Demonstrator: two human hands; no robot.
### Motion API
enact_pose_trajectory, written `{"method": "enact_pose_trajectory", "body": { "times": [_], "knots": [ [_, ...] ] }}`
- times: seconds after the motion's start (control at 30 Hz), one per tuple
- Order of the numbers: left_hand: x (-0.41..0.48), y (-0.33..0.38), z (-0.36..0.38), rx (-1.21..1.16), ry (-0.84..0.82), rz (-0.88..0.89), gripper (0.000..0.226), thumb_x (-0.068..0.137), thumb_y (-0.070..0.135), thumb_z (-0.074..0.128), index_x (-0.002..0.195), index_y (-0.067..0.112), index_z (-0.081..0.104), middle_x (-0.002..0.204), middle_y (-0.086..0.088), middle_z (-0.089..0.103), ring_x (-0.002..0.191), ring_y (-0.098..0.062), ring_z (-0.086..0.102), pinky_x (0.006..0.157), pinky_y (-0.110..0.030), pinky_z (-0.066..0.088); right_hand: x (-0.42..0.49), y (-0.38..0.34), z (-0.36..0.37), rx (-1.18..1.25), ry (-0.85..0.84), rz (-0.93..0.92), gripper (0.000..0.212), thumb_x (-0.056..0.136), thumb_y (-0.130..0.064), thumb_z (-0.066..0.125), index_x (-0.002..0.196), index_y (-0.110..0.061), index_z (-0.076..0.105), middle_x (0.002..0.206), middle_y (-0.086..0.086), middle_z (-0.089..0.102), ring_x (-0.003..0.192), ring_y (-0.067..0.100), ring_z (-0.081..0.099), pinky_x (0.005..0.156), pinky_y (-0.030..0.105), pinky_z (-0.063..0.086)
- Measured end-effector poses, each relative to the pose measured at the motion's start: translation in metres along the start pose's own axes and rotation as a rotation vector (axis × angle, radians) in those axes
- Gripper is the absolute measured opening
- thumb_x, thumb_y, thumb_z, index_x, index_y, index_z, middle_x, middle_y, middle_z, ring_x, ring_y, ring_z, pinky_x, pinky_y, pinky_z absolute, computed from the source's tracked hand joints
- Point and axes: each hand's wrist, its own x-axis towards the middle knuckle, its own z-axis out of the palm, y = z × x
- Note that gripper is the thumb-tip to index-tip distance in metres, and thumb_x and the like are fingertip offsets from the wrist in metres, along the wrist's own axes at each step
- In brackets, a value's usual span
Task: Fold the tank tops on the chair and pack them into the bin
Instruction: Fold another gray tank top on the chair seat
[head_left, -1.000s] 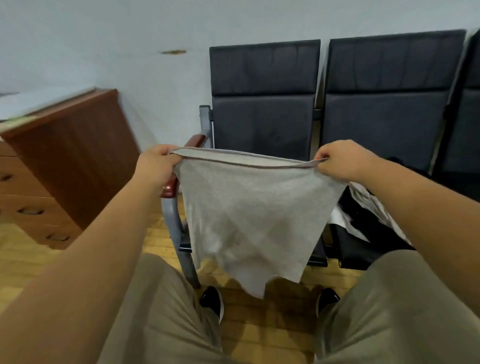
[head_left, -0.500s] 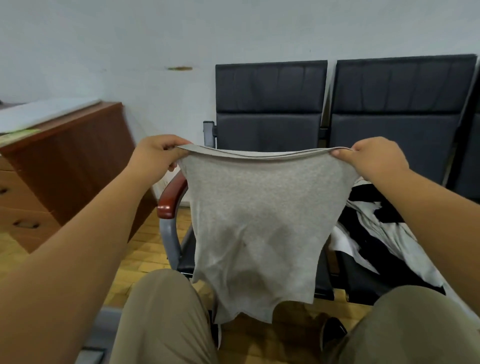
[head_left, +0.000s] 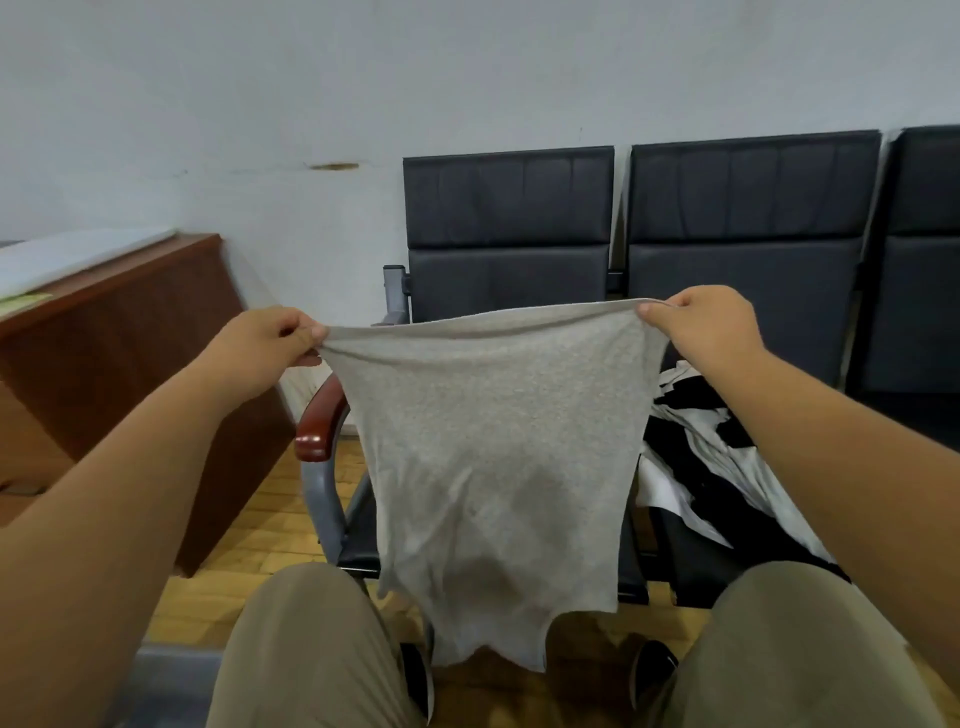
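Plainly, little of the task was done: a gray tank top (head_left: 493, 457) was held up unfolded in the air before the chair (head_left: 509, 208), above the knees, and nothing folded was to be seen. Its straight top edge was pinched at one corner by the left grip (head_left: 270, 340) and at the other by the right grip (head_left: 711, 327), both closed on the cloth, so that the edge was drawn taut between them. The fabric was judged a soft, thin, flecked knit, hung limp, with a scooped cut-out at its bottom edge. A rumpled heap of black and white clothes (head_left: 696, 467) was seen on the next seat, which was padded in dark, smooth upholstery. No bin could be made out with certainty, so folding and packing were judged wholly undone.
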Motion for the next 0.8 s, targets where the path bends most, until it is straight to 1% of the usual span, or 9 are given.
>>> {"method": "enact_pose_trajectory", "body": {
  "times": [0.1,0.17,0.23,0.33,0.43,0.53,0.67,0.73,0.8],
  "knots": [
    [-0.009,0.009,-0.016,0.427,-0.035,0.062,0.027,0.092,0.040,0.082,0.077,0.019,0.073,0.104,0.004,0.076,0.097,-0.022,0.071,0.094,-0.048,0.055,-0.012,-0.001,-0.007,0.120,-0.027,0.049,0.031,0.091,-0.048,0.079,0.093,-0.017,0.075,0.073,0.009,0.076,0.059,0.018,0.073,0.064,0.034,0.063],
    [-0.017,0.018,-0.023,0.456,-0.020,0.052,0.023,0.089,0.039,0.085,0.077,0.024,0.073,0.112,0.009,0.075,0.103,-0.018,0.068,0.095,-0.042,0.051,-0.015,0.000,-0.010,0.244,-0.062,0.097,0.024,0.093,-0.038,0.081,0.098,-0.016,0.073,0.082,0.011,0.078,0.061,0.020,0.077,0.066,0.038,0.066],
    [-0.023,0.020,-0.027,0.385,0.042,0.025,0.019,0.088,0.040,0.086,0.081,0.027,0.075,0.104,0.011,0.078,0.098,-0.012,0.070,0.091,-0.036,0.051,-0.015,0.001,-0.012,0.364,-0.074,0.128,0.019,0.096,-0.027,0.079,0.102,-0.010,0.072,0.089,0.018,0.078,0.068,0.026,0.079,0.071,0.044,0.067],
    [-0.028,0.019,-0.028,0.160,0.120,-0.011,0.012,0.089,0.032,0.086,0.087,0.023,0.079,0.085,0.004,0.079,0.083,-0.013,0.077,0.087,-0.034,0.057,-0.016,-0.001,-0.015,0.510,-0.074,0.135,0.013,0.102,-0.017,0.071,0.107,-0.005,0.070,0.094,0.021,0.076,0.075,0.023,0.080,0.071,0.037,0.067],
    [-0.028,0.019,-0.028,-0.067,0.167,-0.022,0.011,0.087,0.016,0.088,0.093,0.016,0.079,0.088,-0.005,0.078,0.083,-0.018,0.076,0.083,-0.031,0.062,-0.019,-0.005,-0.019,0.648,-0.066,0.105,0.008,0.104,-0.011,0.066,0.105,-0.003,0.069,0.095,0.018,0.075,0.084,0.022,0.080,0.079,0.034,0.066],
    [-0.023,0.016,-0.029,-0.243,0.215,-0.013,0.014,0.089,0.013,0.085,0.099,0.019,0.077,0.093,-0.008,0.074,0.085,-0.019,0.072,0.079,-0.029,0.060,-0.019,-0.008,-0.021,0.654,-0.019,0.067,0.006,0.104,-0.013,0.068,0.102,-0.008,0.071,0.093,0.013,0.075,0.087,0.024,0.079,0.082,0.037,0.065],
    [-0.016,0.019,-0.018,-0.475,0.290,-0.111,0.013,0.103,0.009,0.068,0.104,0.021,0.065,0.108,-0.008,0.064,0.088,-0.019,0.068,0.079,-0.039,0.064,-0.021,-0.007,-0.021,0.541,0.061,0.049,0.008,0.100,-0.026,0.073,0.100,-0.018,0.075,0.091,0.009,0.075,0.070,0.019,0.074,0.071,0.040,0.067],
    [-0.010,0.018,-0.008,-0.453,0.345,-0.138,0.011,0.105,0.013,0.066,0.106,0.023,0.063,0.115,-0.009,0.063,0.094,-0.021,0.069,0.073,-0.038,0.063,-0.021,-0.006,-0.016,0.494,0.085,0.070,0.009,0.099,-0.031,0.073,0.101,-0.022,0.075,0.095,0.009,0.075,0.063,0.017,0.072,0.061,0.037,0.065],
    [-0.003,0.015,0.001,-0.423,0.380,-0.140,0.010,0.102,0.019,0.071,0.106,0.026,0.065,0.114,-0.006,0.067,0.100,-0.023,0.069,0.068,-0.035,0.061,-0.018,-0.006,-0.010,0.549,0.077,0.111,0.009,0.101,-0.029,0.072,0.103,-0.021,0.074,0.101,0.010,0.074,0.064,0.018,0.075,0.060,0.034,0.064]
  ]
}}
